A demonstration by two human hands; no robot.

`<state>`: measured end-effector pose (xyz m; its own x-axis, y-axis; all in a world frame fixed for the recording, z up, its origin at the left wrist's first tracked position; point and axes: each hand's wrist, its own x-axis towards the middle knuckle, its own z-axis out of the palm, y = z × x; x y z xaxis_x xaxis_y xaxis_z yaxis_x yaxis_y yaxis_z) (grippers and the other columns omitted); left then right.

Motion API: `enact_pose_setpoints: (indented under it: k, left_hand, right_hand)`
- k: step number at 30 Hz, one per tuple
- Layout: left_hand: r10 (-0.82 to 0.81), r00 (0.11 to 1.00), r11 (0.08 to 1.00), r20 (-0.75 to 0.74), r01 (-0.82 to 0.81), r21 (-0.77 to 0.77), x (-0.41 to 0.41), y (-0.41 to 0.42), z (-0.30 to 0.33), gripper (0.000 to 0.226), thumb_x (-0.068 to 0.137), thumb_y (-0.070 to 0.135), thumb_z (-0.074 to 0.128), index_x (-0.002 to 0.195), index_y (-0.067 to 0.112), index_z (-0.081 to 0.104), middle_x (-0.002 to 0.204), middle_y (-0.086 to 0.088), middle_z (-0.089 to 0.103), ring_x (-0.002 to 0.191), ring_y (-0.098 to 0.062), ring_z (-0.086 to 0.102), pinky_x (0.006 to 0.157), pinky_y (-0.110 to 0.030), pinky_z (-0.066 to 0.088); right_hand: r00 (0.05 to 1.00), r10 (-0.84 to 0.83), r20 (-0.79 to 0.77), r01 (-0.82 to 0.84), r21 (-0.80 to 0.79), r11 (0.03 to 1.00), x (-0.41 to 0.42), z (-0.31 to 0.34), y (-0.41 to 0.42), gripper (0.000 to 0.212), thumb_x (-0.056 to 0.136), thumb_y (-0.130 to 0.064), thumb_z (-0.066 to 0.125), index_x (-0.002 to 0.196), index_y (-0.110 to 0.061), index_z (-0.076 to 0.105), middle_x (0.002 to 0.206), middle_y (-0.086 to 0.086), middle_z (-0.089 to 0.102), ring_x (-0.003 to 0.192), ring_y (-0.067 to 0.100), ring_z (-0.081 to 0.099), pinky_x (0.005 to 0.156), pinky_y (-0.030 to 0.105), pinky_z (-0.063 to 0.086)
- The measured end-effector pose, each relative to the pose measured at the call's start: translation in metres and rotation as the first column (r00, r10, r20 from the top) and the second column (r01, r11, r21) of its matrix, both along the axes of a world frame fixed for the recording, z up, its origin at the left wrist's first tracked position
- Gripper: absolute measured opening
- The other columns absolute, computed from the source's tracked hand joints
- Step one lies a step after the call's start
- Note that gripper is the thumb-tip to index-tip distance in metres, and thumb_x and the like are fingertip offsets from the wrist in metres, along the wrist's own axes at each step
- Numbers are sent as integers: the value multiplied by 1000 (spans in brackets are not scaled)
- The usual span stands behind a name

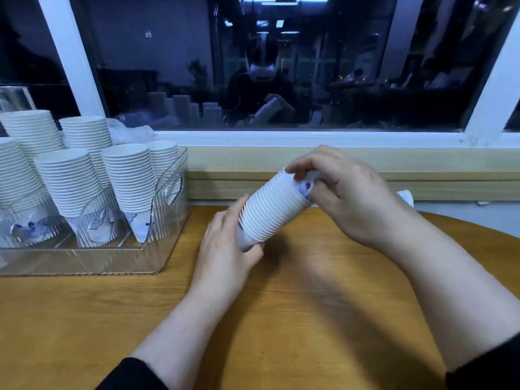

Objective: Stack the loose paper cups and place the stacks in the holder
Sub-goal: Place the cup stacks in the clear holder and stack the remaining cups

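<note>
the table in front of me

i stand at a wooden table (323,319) with a yellow-brown grain and a rounded edge on the right side. on its left part sits a clear plastic holder (157,249), its base flat on the wood. the holder carries several stacks of white paper cups (67,181). the table reaches the wall under the window.

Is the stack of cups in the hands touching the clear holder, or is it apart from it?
Apart. The head view shows the stack of cups held by the left hand and the right hand, with bare table between it and the holder.
</note>
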<state>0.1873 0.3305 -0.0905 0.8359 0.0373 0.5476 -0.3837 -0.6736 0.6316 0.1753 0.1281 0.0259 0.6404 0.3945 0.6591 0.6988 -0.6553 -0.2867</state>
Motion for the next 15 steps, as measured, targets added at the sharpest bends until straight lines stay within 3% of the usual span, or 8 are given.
enact_pose_setpoints:
  k: [4,7,9,11,13,15]
  left_hand:
    - [-63,998,998,-11,62,-29,1,-1,-1,91,70,11,78,148,33,38,134,8,52,125,-15,51,106,-34,42]
    - [-89,996,987,-11,87,-138,1,-2,-1,86,71,13,83,144,33,41,133,12,55,124,-9,51,103,-25,40]
    - [-114,993,972,-22,107,-209,-2,-4,0,85,72,17,85,142,34,41,134,14,56,125,-7,53,104,-28,42]
    - [-142,989,950,-41,124,-285,-4,-9,1,82,73,18,86,139,36,41,131,17,59,121,-3,56,103,-31,46]
    - [-166,985,933,-51,140,-330,-6,-20,3,79,74,17,86,134,39,39,128,19,60,114,5,57,98,-20,47]
    - [-191,980,926,-60,160,-341,-7,-35,2,77,74,16,85,131,39,38,126,21,60,109,11,56,89,-5,42]
  right_hand:
    - [989,123,-78,-119,55,991,-8,-6,13,37,100,-7,43,131,-25,51,124,-11,50,112,-8,47,97,6,32]
    - [985,57,162,-94,227,969,-6,-8,7,36,103,-23,43,138,-15,47,135,-5,46,106,2,50,95,16,39]
    - [946,-146,290,13,416,909,5,-20,-13,28,103,-17,45,127,-8,56,124,1,54,100,12,55,90,19,42]
    - [914,-363,182,205,564,800,20,-44,-46,22,103,-16,47,119,-9,61,114,1,57,96,11,55,82,17,43]
    - [843,-535,-60,456,607,650,34,-75,-86,22,101,-19,50,120,-12,60,117,2,57,97,11,55,77,17,40]
    - [705,-639,-308,672,579,462,45,-98,-124,31,98,-21,54,127,-12,55,129,7,56,111,18,54,89,21,38]
